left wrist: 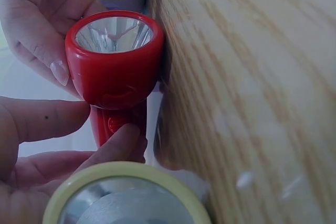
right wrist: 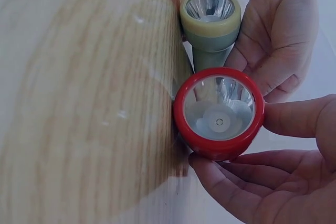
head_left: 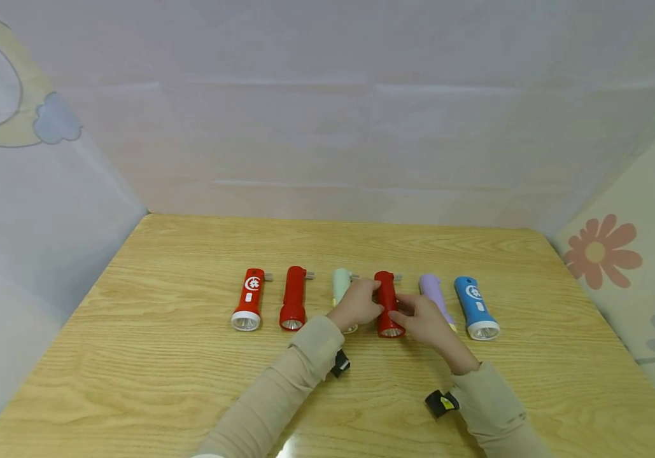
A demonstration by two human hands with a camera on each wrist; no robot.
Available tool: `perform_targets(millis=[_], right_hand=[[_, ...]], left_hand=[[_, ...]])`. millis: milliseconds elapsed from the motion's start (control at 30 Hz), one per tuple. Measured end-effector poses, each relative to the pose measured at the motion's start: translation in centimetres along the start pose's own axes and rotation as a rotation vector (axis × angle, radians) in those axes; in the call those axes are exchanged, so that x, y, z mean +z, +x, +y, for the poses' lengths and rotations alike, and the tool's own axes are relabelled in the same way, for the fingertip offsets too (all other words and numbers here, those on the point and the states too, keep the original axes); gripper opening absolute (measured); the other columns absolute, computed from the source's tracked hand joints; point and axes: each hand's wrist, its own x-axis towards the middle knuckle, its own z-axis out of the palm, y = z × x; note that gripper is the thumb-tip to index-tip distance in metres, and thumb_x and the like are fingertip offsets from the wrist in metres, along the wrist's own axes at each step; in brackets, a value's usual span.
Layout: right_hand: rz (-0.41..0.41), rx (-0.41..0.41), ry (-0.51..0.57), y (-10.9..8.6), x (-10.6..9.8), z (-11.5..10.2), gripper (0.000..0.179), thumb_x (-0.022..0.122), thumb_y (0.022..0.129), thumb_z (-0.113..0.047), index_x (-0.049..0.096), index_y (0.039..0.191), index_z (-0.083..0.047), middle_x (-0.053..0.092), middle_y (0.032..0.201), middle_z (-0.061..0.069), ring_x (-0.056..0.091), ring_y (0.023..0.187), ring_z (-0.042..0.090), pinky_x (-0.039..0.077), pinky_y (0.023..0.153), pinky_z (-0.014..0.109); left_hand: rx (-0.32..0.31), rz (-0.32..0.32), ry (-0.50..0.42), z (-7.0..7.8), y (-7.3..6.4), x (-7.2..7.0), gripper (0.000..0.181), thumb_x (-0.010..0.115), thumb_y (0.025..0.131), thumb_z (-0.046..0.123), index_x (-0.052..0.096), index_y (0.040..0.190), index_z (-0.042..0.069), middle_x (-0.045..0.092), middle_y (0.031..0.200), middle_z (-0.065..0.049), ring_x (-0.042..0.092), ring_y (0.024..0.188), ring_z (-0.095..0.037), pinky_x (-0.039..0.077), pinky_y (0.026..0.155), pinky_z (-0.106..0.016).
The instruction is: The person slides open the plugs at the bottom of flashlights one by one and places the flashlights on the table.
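Note:
Between both hands a red flashlight (head_left: 386, 302) lies on the wooden table, its lens end toward me and metal plug prongs (head_left: 398, 277) out at the far end. My left hand (head_left: 359, 302) grips its left side, with the thumb (left wrist: 47, 121) and fingertips by the ridged switch in the left wrist view. From the right, my right hand (head_left: 423, 318) pinches the same flashlight near the head (right wrist: 219, 148). A pale green flashlight (head_left: 340, 283) with a cream rim lies beneath my left hand, partly hidden. To the right is a purple flashlight (head_left: 431, 289), its front partly covered by my right hand.
Two more red flashlights lie to the left, one with a white rim (head_left: 249, 296) and one plain (head_left: 293, 299). A blue flashlight (head_left: 475, 305) ends the row at right. Printed cloth (head_left: 327, 146) hangs behind the table (head_left: 161, 369). Black straps (head_left: 442, 404) are on the wrists.

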Motion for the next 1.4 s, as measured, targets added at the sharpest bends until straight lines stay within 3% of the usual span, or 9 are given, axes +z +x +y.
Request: perform_targets(millis=[433, 567, 933, 1133, 1400], right_hand=[[-0.004, 0.043, -0.005, 0.14, -0.03, -0.11, 0.038, 0.057, 0.087, -0.004, 0.050, 0.119, 0.015, 0.057, 0.113, 0.026, 0.057, 0.101, 0.037, 0.045, 0.085, 0.045], [-0.003, 0.042, -0.010, 0.09, -0.10, 0.01, 0.038, 0.057, 0.087, -0.005, 0.051, 0.120, 0.014, 0.058, 0.113, 0.026, 0.057, 0.100, 0.037, 0.045, 0.085, 0.045], [0.026, 0.026, -0.051, -0.18, -0.22, 0.30, 0.037, 0.056, 0.088, -0.006, 0.052, 0.118, 0.014, 0.058, 0.112, 0.026, 0.057, 0.100, 0.037, 0.046, 0.083, 0.047], [0.034, 0.036, -0.037, -0.37, -0.30, 0.17, 0.037, 0.054, 0.088, -0.004, 0.050, 0.119, 0.016, 0.059, 0.110, 0.026, 0.058, 0.099, 0.036, 0.045, 0.084, 0.046], [0.027, 0.044, -0.049, -0.64, -0.52, 0.25, 0.038, 0.053, 0.088, -0.002, 0.047, 0.120, 0.017, 0.059, 0.110, 0.027, 0.058, 0.097, 0.037, 0.046, 0.082, 0.046]], left_hand=[[-0.043, -0.023, -0.002, 0.15, 0.12, 0.06, 0.016, 0.059, 0.082, -0.004, 0.061, 0.098, -0.002, 0.061, 0.086, -0.007, 0.049, 0.068, -0.013, 0.043, 0.060, -0.019], [-0.043, -0.015, 0.013, 0.24, 0.03, 0.06, 0.023, 0.059, 0.083, -0.002, 0.061, 0.105, -0.003, 0.062, 0.091, -0.009, 0.050, 0.070, -0.014, 0.043, 0.062, -0.020], [-0.045, -0.015, 0.039, 0.41, -0.06, 0.03, 0.043, 0.059, 0.085, 0.002, 0.050, 0.126, -0.006, 0.057, 0.118, -0.015, 0.056, 0.103, -0.020, 0.046, 0.084, -0.026], [-0.007, 0.002, 0.078, 0.45, -0.13, 0.04, 0.042, 0.058, 0.086, 0.004, 0.050, 0.126, -0.006, 0.056, 0.120, -0.016, 0.054, 0.108, -0.022, 0.045, 0.086, -0.026], [-0.023, 0.010, 0.079, 0.65, -0.47, -0.11, 0.043, 0.057, 0.087, 0.006, 0.048, 0.128, -0.004, 0.053, 0.125, -0.015, 0.050, 0.114, -0.023, 0.042, 0.091, -0.029]])
